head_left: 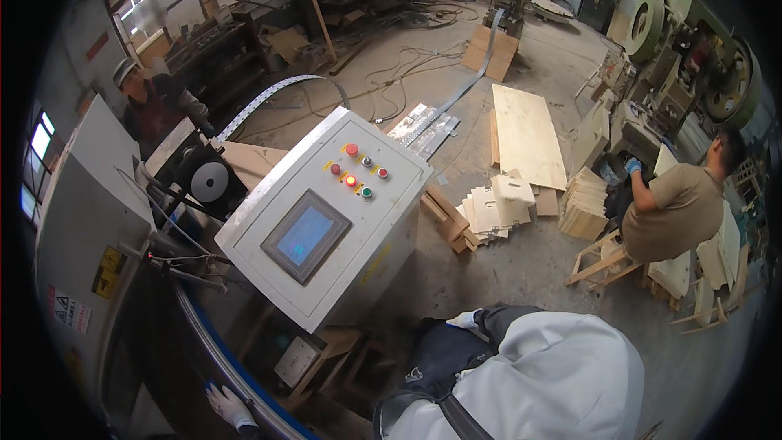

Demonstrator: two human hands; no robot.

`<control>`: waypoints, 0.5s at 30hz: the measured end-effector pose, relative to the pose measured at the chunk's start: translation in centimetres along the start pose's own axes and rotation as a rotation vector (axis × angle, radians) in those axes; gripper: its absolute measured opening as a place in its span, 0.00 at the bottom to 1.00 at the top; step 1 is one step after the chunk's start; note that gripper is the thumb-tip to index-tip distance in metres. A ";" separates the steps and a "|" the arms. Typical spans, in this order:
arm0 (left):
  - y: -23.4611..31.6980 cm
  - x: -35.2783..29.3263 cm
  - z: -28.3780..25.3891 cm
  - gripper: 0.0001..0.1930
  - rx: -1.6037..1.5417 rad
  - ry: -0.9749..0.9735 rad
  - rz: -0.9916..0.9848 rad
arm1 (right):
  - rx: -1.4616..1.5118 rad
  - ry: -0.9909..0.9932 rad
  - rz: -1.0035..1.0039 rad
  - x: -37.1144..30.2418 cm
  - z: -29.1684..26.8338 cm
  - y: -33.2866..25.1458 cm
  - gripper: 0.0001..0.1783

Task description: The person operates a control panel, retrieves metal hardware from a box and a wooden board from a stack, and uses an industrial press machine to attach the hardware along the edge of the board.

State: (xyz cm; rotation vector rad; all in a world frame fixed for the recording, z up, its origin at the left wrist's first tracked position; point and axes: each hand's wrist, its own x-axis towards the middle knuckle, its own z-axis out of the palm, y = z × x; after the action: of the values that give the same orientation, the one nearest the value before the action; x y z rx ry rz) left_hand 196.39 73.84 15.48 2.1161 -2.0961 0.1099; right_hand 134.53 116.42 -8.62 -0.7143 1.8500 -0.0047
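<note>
Grey sheet-metal machine housing [94,179], far left: tall, slanted, with warning labels low on its face. Behind it, one co-worker [147,106] in a cap and dark clothing.

Left hand [228,407], white glove with blue at the fingertips: low in the view, back upward, fingers extended and slightly spread; nothing visible in its grasp. It lies just beside the curved metal rail [220,360]; contact cannot be told. This rail, blue along its inner edge, arcs from beneath the housing to the lower edge, bounding the hand on its right.

Control cabinet [326,220], pale grey, tilted in the view: inset screen [305,236], round buttons above; its lower corner overhangs the space between the hands.

Right hand [464,320], matching glove, dark sleeve: fingers pointing left, seemingly resting on dark cloth [448,350]; degree of closure and any hold cannot be told. White garment [562,375] fills the area below and right.

Concrete floor [456,277] runs between cabinet and stacked wooden panels [501,204], these well apart from the right hand.

Far right: seated co-worker [676,212], tan shirt, facing a green press [692,57].
</note>
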 end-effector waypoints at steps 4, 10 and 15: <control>-2.1 -0.6 -1.9 0.27 0.033 0.014 -0.026 | 0.454 -0.109 0.253 -2.2 1.7 -1.7 0.44; -1.8 -1.0 -2.9 0.26 0.061 0.025 0.002 | 0.499 -0.060 0.149 4.2 4.2 -3.4 0.38; -2.6 -0.5 -2.4 0.26 0.059 0.103 0.052 | 0.124 -0.331 -0.191 8.8 4.4 -4.0 0.25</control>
State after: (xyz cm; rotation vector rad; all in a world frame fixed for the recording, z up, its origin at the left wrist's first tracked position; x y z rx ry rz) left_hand 199.10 74.76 17.55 2.0417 -2.1130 0.2849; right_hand 138.21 110.46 -16.55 -0.7532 1.4493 -0.1177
